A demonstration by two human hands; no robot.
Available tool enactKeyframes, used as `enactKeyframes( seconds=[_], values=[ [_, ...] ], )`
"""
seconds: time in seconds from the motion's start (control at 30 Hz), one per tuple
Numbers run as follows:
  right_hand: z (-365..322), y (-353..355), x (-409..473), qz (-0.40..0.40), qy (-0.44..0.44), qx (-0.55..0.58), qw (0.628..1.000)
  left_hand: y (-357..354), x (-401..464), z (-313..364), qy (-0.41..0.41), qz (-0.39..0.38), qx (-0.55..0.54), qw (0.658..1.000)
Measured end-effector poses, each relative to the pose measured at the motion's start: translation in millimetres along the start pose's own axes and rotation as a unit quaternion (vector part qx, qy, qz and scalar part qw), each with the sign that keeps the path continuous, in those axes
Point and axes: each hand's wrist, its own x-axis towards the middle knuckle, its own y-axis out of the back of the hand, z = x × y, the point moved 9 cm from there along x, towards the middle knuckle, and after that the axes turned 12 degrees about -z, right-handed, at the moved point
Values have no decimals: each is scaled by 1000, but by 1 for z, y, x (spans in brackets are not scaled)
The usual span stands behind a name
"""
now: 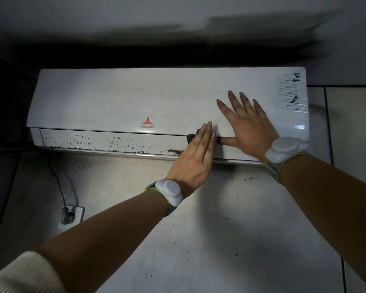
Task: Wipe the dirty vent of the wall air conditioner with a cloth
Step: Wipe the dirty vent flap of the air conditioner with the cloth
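Observation:
A white wall air conditioner hangs in front of me, with a red triangle logo on its front. Its vent flap runs along the bottom and is spotted with dark grime on the left and middle; the stretch to the right looks cleaner. My left hand lies flat with straight fingers, pressing a dark cloth against the vent; only a corner of the cloth shows. My right hand rests spread flat on the front panel, its thumb along the seam above the vent.
A dark cable runs down the tiled wall from the unit's left end to a plug and socket. Dark specks dot the wall below the unit. A clear sticker with black marks covers the panel's right end.

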Motion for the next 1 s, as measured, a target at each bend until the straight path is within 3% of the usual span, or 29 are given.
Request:
enactKeyframes(
  seconds=[0.2,0.5,0.63,0.87,1.0],
  values=[
    [-1,0,1,-6,-2,1,1000,10,14,13,15,31,-59,998],
    [2,-4,2,6,0,-2,1000,-12,12,1,-11,37,-2,999],
    [1,-4,1,8,1,3,1000,3,13,-13,41,75,17,996],
    [1,-4,3,6,1,9,1000,22,35,-31,65,72,-101,990],
    [1,-4,3,9,0,3,1000,23,40,-25,42,62,-38,996]
  ],
)
